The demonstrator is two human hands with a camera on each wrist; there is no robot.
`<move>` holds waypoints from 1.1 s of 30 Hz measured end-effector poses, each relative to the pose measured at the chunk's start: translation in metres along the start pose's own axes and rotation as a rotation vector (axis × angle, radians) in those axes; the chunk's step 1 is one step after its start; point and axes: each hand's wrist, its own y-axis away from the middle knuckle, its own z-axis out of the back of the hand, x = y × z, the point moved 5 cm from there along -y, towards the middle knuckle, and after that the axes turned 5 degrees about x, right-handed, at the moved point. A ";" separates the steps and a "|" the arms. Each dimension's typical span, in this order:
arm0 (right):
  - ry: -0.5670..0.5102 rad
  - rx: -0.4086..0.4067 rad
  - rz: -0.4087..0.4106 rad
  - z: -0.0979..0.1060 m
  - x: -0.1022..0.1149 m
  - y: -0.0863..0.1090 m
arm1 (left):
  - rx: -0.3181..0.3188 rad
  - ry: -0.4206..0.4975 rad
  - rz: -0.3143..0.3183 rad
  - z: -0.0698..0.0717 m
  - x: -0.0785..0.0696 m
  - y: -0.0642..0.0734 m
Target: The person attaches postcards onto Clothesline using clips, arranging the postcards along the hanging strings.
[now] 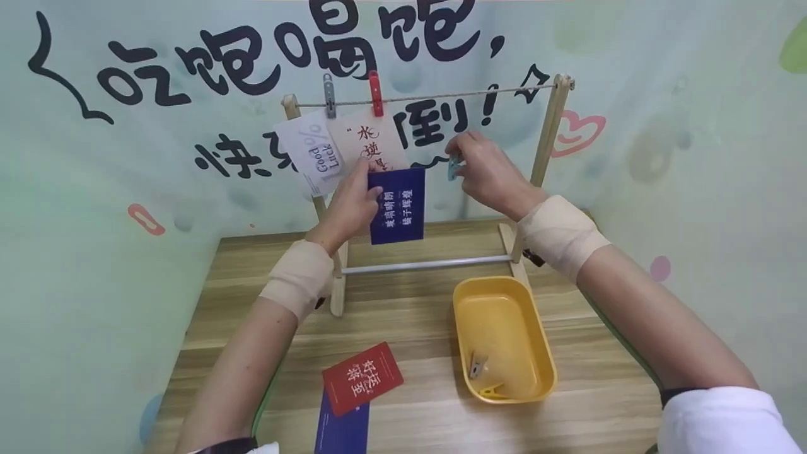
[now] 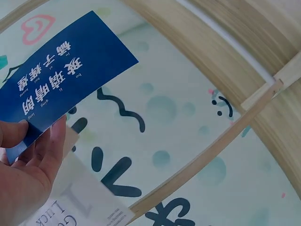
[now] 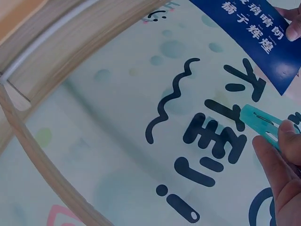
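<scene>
My left hand (image 1: pixel 350 205) pinches the edge of a dark blue card (image 1: pixel 403 211) with white lettering, held just below the string. In the left wrist view the thumb lies on the face of the blue card (image 2: pixel 70 70), fingers behind it. A teal clothespin (image 3: pixel 263 120) is pinched between thumb and fingers of my right hand (image 1: pixel 488 170), to the right of the card. On the string, a grey clothespin (image 1: pixel 329 96) holds a white "Good Luck" card (image 1: pixel 309 151). Beside it a red clothespin (image 1: pixel 376 93) holds a cream card (image 1: pixel 353 135), partly covered by my left hand.
The string (image 1: pixel 466 94) spans a wooden frame with a right post (image 1: pixel 547 135) and a low metal bar (image 1: pixel 429 265). A yellow tray (image 1: pixel 463 302) holds a grey and a yellow clothespin. A red card (image 1: pixel 362 378) overlaps another blue card (image 1: pixel 343 425) on the table.
</scene>
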 end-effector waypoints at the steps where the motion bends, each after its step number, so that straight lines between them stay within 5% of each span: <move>1: 0.013 -0.008 0.003 0.002 0.001 -0.001 | -0.010 0.003 -0.002 0.002 -0.002 -0.002; 7: 0.070 -0.064 0.011 0.012 0.007 -0.007 | -0.035 0.021 0.008 0.012 -0.010 -0.009; 23: -0.047 -0.273 0.153 0.046 0.031 -0.023 | -0.146 0.111 0.017 0.037 -0.022 -0.023; 33: -0.097 -0.359 0.109 0.069 0.044 -0.028 | -0.234 0.135 0.023 0.047 -0.026 -0.024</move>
